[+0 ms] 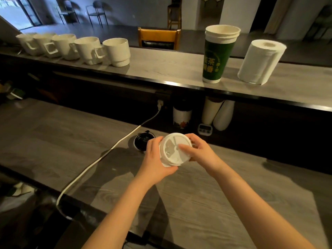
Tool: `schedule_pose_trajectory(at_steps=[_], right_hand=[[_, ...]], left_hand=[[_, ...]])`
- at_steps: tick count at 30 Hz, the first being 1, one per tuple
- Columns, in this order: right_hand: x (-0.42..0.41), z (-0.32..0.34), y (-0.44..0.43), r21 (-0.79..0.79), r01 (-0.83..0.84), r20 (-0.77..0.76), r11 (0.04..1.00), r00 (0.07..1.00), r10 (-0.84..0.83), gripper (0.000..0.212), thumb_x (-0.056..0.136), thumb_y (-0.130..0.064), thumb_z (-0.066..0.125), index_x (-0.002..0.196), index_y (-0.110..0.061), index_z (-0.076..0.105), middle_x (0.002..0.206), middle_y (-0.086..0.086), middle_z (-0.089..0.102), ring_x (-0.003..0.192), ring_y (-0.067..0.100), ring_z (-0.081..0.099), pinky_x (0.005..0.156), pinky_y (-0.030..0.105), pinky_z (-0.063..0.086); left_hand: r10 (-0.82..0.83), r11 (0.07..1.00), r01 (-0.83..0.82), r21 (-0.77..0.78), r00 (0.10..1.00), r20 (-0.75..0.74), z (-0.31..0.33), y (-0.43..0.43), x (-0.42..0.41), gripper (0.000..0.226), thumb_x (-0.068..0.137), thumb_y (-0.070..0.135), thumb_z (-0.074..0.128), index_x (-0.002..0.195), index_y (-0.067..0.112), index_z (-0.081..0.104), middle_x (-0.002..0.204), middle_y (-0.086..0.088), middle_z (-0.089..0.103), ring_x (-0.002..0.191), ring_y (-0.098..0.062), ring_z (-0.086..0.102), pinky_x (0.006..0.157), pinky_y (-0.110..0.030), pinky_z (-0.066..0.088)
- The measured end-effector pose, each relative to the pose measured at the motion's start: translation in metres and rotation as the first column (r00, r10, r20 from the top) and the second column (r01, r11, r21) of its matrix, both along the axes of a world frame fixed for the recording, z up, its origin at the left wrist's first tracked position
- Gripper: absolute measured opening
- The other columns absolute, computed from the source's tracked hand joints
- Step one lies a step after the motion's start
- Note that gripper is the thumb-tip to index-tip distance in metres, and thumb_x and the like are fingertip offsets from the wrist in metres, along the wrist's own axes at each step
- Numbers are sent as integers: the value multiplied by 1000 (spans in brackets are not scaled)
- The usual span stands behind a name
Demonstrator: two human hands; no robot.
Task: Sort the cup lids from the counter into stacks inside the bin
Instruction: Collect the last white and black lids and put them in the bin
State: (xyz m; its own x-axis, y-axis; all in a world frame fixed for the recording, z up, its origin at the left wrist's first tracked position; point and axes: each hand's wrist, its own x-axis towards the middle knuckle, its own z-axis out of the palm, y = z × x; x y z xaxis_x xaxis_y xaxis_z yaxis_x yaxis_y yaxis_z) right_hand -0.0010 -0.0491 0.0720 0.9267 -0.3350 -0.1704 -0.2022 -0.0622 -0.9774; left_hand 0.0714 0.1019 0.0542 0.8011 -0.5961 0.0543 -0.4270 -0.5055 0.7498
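While both forearms reach in from the bottom of the frame, the person holds a small stack of white cup lids (173, 150) between the two hands, just below the middle of the picture and over the grey wood-grain counter (206, 203). The left hand (154, 159) cups the stack from its left and lower edge, fingers curled round the rims. The right hand (201, 151) grips it from the right, thumb laid flat on the top lid's face and fingers wrapped over the far edge. The stack is tilted, its top face turned toward the camera (how many lids it holds cannot be told). Just behind the left hand a black round object (141, 141) sits on the counter, and a white cable (100, 159) runs past it toward the lower left. On the raised ledge, white mugs (75, 49) line the upper left, while a green paper cup (218, 54) and a paper roll (260, 62) stand at the upper right.
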Motion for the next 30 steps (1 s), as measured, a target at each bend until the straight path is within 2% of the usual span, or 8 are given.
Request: schedule_pose_trajectory(at_steps=[3, 7, 13, 18, 23, 27, 28, 30], right_hand=[[-5, 1, -1, 87, -45, -45, 995, 998, 49, 22, 92, -27, 58, 113, -22, 56, 109, 5, 66, 98, 22, 66, 84, 44, 57], [-6, 2, 5, 136, -31, -13, 990, 999, 33, 24, 92, -21, 58, 116, -16, 56, 109, 8, 66, 90, 20, 68, 73, 36, 59], [-3, 1, 9, 5, -19, 10, 1000, 1000, 19, 27, 89, -20, 63, 115, -19, 56, 111, 4, 61, 89, 20, 68, 68, 33, 60], [3, -1, 2, -76, -39, 42, 996, 998, 42, 26, 88, -21, 64, 112, -19, 55, 110, 3, 60, 88, 19, 68, 65, 36, 60], [21, -15, -4, -57, -46, -31, 997, 999, 44, 31, 88, -24, 64, 117, -18, 53, 111, 5, 58, 90, 18, 67, 65, 32, 59], [49, -35, -12, 56, -82, -139, 995, 986, 89, 26, 94, -28, 54, 119, -17, 56, 110, 11, 60, 95, 18, 63, 75, 35, 58], [58, -43, -15, 16, -59, -169, 998, 984, 61, 25, 95, -28, 53, 117, -18, 56, 110, 10, 61, 97, 20, 62, 79, 38, 56], [77, -62, -21, -260, -36, -240, 965, 970, -28, 28, 95, -29, 53, 121, -19, 54, 116, 9, 59, 106, 25, 59, 87, 38, 50]], left_hand=[[-26, 1000, 26, -18, 999, -29, 4, 2, -3, 98, 63, 23, 85, 139, 22, 23, 137, 5, 24, 117, -7, 34, 90, -18, 33], [-77, 990, 50, -131, 975, -208, 14, 7, -5, 97, 71, 21, 80, 144, 26, 15, 135, 11, 24, 118, -6, 34, 88, -16, 35], [-139, 917, -31, -398, 910, -392, 6, 7, 0, 55, 89, 3, 55, 128, 33, 30, 126, 4, 44, 113, -9, 47, 85, -18, 44], [-138, 881, -92, -465, 889, -437, -6, 5, 7, 58, 88, -1, 57, 130, 29, 30, 126, 6, 46, 113, -4, 49, 84, -14, 46], [-114, 919, -152, -365, 781, -614, -19, 10, 36, 43, 82, 24, 67, 121, 20, 51, 117, -2, 61, 111, -17, 58, 95, -37, 49], [33, 904, -287, -317, 787, -616, -29, 9, 59, 34, 88, 5, 59, 120, 14, 52, 109, 0, 63, 101, -14, 59, 84, -28, 51], [92, 896, -330, -295, 790, -606, -32, 9, 67, 37, 88, 4, 60, 123, 13, 50, 113, -2, 62, 104, -15, 58, 87, -31, 50], [194, 860, -430, -274, 774, -603, -38, 9, 84, 41, 86, 4, 62, 125, 9, 50, 120, -7, 60, 110, -20, 57, 95, -38, 48]])
